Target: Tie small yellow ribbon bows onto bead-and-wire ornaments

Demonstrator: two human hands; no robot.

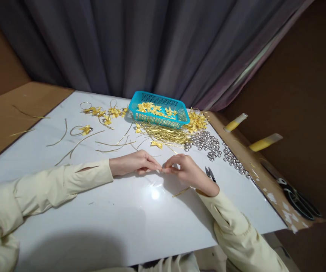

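Note:
Over the middle of the white board [109, 226], my left hand [136, 162] and my right hand [187, 172] meet at the fingertips. Both are closed in a pinch; whatever lies between the fingertips is too small to make out. Just beyond them lie a yellow bow [156, 144] and a heap of gold wire strips [165, 134]. Small scissors [210, 174] rest beside my right wrist, partly hidden by it. A short gold strip [181, 192] lies under my right forearm.
A blue basket [159, 120] holding yellow bows stands at the back, with more bows [197, 120] at its right. Silver beads [205, 142] spread to the right. Finished-looking wire rings with bows [86, 130] lie left. Large scissors [296, 200] sit at the right edge.

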